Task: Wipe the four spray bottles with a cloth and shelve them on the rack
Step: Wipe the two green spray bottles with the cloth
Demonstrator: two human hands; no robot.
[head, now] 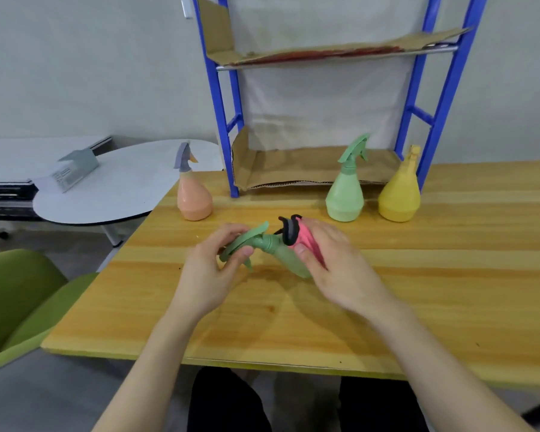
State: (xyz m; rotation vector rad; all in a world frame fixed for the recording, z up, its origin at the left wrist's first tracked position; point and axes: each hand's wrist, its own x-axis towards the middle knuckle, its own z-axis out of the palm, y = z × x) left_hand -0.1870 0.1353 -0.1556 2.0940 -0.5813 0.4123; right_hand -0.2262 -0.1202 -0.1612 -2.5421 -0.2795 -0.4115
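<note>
Left hand (209, 269) pinches the trigger of a green plastic spray bottle (286, 257); right hand (331, 263) clasps a pink cloth (306, 237) against it.

Green bottle (289, 262) I hold is smooth matt plastic; my cloth (304, 240) is soft pink fabric w/ black trim. Table (449, 260) — glossy varnished wood, grain showing. Rack (450, 88) — blue painted metal, lined w/ rough matt brown cardboard (293, 169).
</note>
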